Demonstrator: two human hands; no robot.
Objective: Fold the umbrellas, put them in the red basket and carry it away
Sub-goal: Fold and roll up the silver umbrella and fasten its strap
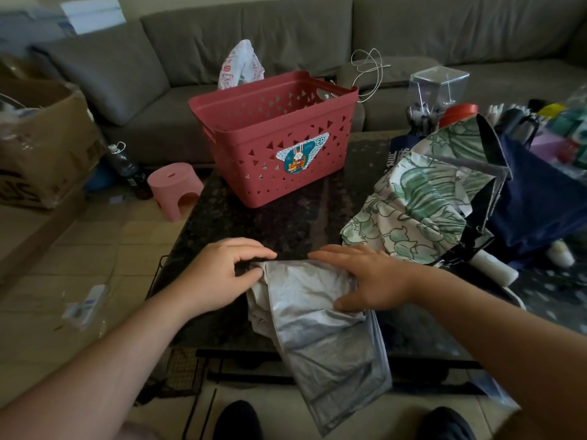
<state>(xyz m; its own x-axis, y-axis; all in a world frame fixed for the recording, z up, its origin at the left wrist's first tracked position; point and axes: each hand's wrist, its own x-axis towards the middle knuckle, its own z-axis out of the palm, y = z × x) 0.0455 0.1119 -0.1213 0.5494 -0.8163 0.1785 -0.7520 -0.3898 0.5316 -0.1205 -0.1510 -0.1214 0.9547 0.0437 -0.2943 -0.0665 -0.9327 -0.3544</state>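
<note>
Left hand (219, 274) pinches the top corner of the silver umbrella (317, 319); your right hand (365, 277) lies flat on the canopy, fingers straight, pressing it to the dark table (286, 217). The fabric hangs off the near edge. Keep the flat hand anchoring while you draw each panel over, smoothing creases before rolling. Red basket (276, 138) stands empty behind. Leaf-print umbrella (413, 211) and navy umbrella (540, 198) wait at right, unfolded.
</note>
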